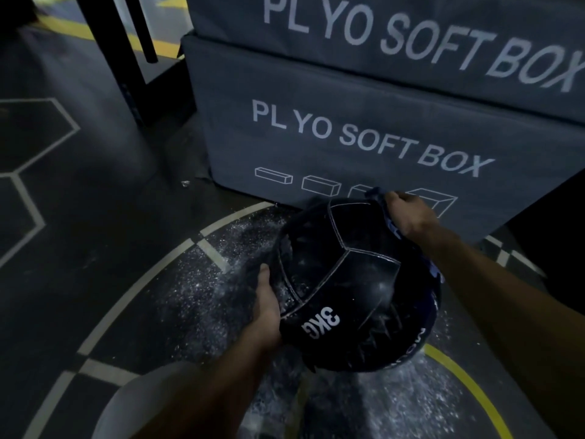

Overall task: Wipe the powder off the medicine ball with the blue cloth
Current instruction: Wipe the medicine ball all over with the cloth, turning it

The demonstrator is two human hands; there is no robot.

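A black medicine ball (345,280) marked "3KG" is held above the floor, with faint white powder streaks on its panels. My left hand (265,307) cups its left side, fingers flat against the leather. My right hand (408,213) grips the blue cloth (387,213) against the ball's far upper right edge. More of the cloth hangs down the ball's right side under my forearm, partly hidden.
White powder (218,274) is scattered over the dark gym floor under and left of the ball. Two stacked grey plyo soft boxes (364,122) stand just behind it. A black rack leg (126,74) rises at the back left.
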